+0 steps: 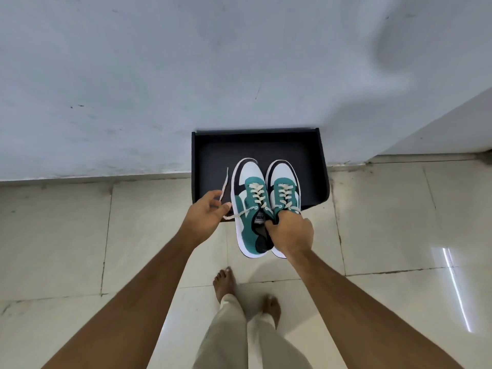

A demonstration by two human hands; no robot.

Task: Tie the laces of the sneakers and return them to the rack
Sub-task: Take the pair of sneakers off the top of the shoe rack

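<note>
Two teal, white and black sneakers (250, 206) hang side by side, toes pointing away, above the front of a black rack (210, 155) that stands against the wall. My right hand (290, 233) grips both sneakers at their collars, between the two tongues. A loose cream lace (225, 182) trails from the left sneaker out to the left. My left hand (207, 211) is beside the left sneaker and pinches this lace between thumb and fingers. The right sneaker's lace ends are hidden by my right hand.
A pale wall rises behind the rack, with a white ledge (439, 129) at the right. Glossy beige floor tiles (386, 222) spread around. My bare feet (226, 283) and light trousers are below the sneakers.
</note>
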